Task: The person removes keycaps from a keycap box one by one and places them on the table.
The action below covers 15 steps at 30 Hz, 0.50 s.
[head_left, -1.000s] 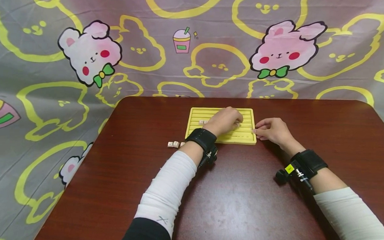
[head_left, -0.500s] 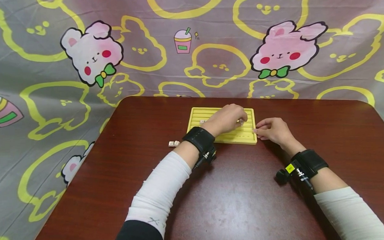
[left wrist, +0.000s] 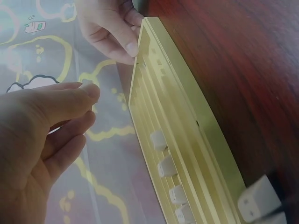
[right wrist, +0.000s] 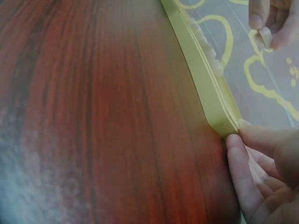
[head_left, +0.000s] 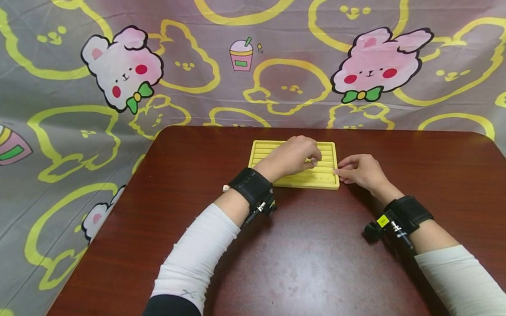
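Observation:
A yellow ridged tray (head_left: 306, 180) lies on the table. My left hand (head_left: 290, 156) is above it, thumb and fingertips pinching a small white keycap (right wrist: 265, 38), whose hollow side shows in the right wrist view. Several white keycaps (left wrist: 167, 166) sit spaced along one groove of the tray; in the head view my left hand and wrist hide them. At the tray's right edge, my right hand (head_left: 361, 173) grips the rim, with the thumb (right wrist: 257, 137) on top and a finger against the outer side.
Loose keycaps (left wrist: 258, 200) lie on the brown table (head_left: 315, 258) outside the tray, to its left; my left wrist covers most of them in the head view. A patterned cloth (head_left: 282, 36) hangs behind the table's far edge.
My left hand has risen off the tray with the keycap and shifted slightly left, its forearm swinging left over the loose keycaps. The right hand stays on the rim.

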Each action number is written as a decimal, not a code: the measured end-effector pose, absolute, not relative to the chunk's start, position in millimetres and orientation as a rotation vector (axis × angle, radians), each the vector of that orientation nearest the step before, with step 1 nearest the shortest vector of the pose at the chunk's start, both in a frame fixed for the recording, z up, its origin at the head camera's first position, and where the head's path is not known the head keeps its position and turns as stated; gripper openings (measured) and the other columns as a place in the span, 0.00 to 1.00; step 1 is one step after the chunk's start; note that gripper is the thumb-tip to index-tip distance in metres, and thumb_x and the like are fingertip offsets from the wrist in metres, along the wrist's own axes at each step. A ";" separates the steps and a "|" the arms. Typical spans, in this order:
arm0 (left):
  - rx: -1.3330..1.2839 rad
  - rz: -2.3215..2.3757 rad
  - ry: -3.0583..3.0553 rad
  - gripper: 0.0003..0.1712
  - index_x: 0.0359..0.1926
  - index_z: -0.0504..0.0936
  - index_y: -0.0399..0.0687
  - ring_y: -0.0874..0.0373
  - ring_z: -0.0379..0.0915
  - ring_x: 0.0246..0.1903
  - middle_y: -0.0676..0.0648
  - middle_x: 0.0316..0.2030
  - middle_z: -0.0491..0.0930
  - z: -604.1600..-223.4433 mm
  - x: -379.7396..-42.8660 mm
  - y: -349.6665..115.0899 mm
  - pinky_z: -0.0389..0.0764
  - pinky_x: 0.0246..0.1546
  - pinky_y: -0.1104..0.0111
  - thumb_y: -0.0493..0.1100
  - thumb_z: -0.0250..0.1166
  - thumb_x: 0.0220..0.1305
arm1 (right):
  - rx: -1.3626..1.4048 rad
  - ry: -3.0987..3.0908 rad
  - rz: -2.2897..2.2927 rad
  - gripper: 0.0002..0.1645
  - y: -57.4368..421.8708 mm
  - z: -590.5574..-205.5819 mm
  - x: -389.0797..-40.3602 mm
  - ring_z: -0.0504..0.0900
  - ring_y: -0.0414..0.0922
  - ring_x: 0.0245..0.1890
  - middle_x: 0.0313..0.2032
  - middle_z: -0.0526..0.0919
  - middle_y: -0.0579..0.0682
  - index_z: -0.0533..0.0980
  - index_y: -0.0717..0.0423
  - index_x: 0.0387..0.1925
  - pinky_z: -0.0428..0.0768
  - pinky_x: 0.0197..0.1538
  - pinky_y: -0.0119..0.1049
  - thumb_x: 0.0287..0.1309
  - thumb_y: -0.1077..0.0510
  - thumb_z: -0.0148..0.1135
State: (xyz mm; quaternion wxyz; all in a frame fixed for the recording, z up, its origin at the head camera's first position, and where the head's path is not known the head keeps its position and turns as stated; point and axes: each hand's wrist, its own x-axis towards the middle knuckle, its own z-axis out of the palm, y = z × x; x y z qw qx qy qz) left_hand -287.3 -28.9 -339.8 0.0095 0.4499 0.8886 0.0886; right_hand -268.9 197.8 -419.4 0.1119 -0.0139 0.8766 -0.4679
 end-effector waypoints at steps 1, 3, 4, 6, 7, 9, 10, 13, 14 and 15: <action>1.408 0.277 2.776 0.07 0.41 0.89 0.48 0.60 0.80 0.43 0.53 0.39 0.85 -339.8 -286.8 -30.8 0.79 0.48 0.69 0.38 0.66 0.65 | -0.040 2.573 -1.374 0.24 197.7 -419.0 -268.9 0.85 0.37 0.28 0.44 0.86 0.66 0.77 0.70 0.50 0.86 0.35 0.33 0.60 0.56 0.68; 1.413 0.278 2.775 0.06 0.41 0.89 0.48 0.61 0.80 0.42 0.53 0.38 0.85 -339.8 -285.6 -34.7 0.79 0.47 0.70 0.39 0.66 0.65 | -0.040 2.570 -1.373 0.24 197.6 -418.5 -268.9 0.85 0.37 0.28 0.44 0.86 0.66 0.77 0.70 0.51 0.86 0.35 0.32 0.60 0.56 0.68; 1.416 0.273 2.776 0.06 0.40 0.89 0.48 0.61 0.80 0.41 0.53 0.38 0.85 -339.9 -285.1 -36.5 0.79 0.46 0.70 0.39 0.66 0.65 | -0.041 2.568 -1.373 0.24 197.5 -418.2 -268.9 0.85 0.37 0.28 0.44 0.86 0.66 0.77 0.70 0.51 0.86 0.35 0.32 0.60 0.56 0.68; 1.423 0.255 2.772 0.06 0.39 0.89 0.48 0.62 0.80 0.41 0.53 0.37 0.85 -339.7 -283.5 -39.9 0.79 0.46 0.70 0.39 0.66 0.65 | -0.039 2.567 -1.371 0.24 197.5 -418.0 -268.9 0.85 0.38 0.28 0.44 0.86 0.66 0.77 0.70 0.51 0.86 0.35 0.32 0.60 0.56 0.68; 1.415 0.257 2.769 0.06 0.40 0.89 0.48 0.62 0.80 0.42 0.53 0.37 0.85 -339.5 -282.5 -41.7 0.79 0.46 0.71 0.40 0.66 0.65 | -0.041 2.566 -1.372 0.24 197.6 -418.2 -269.1 0.85 0.38 0.28 0.44 0.86 0.66 0.77 0.70 0.51 0.86 0.35 0.32 0.60 0.56 0.68; 1.409 0.260 2.763 0.06 0.41 0.89 0.48 0.61 0.80 0.42 0.53 0.38 0.85 -339.7 -280.7 -45.1 0.79 0.47 0.71 0.40 0.66 0.65 | -0.043 2.567 -1.372 0.24 197.8 -418.6 -269.2 0.85 0.38 0.28 0.43 0.86 0.65 0.77 0.70 0.51 0.86 0.35 0.32 0.60 0.56 0.69; 1.402 0.269 2.759 0.07 0.41 0.89 0.48 0.61 0.80 0.43 0.52 0.38 0.86 -339.8 -279.6 -47.0 0.79 0.48 0.71 0.40 0.66 0.65 | -0.042 2.566 -1.374 0.24 197.8 -418.8 -269.3 0.85 0.38 0.28 0.43 0.86 0.65 0.77 0.70 0.51 0.86 0.35 0.32 0.60 0.56 0.69; 1.395 0.288 2.759 0.08 0.43 0.89 0.48 0.61 0.80 0.44 0.52 0.40 0.86 -340.3 -276.1 -52.3 0.79 0.49 0.71 0.40 0.67 0.65 | -0.042 2.564 -1.376 0.24 197.9 -419.5 -269.7 0.84 0.38 0.28 0.43 0.86 0.65 0.77 0.70 0.51 0.86 0.35 0.32 0.60 0.56 0.69; 1.403 0.292 2.759 0.07 0.42 0.89 0.48 0.61 0.80 0.43 0.52 0.39 0.86 -340.6 -275.2 -53.8 0.79 0.48 0.71 0.40 0.67 0.65 | -0.040 2.563 -1.375 0.24 197.8 -419.5 -269.6 0.84 0.38 0.28 0.43 0.86 0.65 0.77 0.70 0.51 0.86 0.35 0.32 0.60 0.56 0.69; 1.410 0.292 2.761 0.07 0.42 0.89 0.49 0.61 0.80 0.43 0.53 0.39 0.86 -340.4 -274.1 -55.2 0.79 0.48 0.71 0.40 0.67 0.65 | -0.038 2.564 -1.374 0.24 197.8 -419.5 -269.6 0.84 0.38 0.28 0.43 0.86 0.65 0.77 0.70 0.51 0.86 0.35 0.32 0.60 0.56 0.69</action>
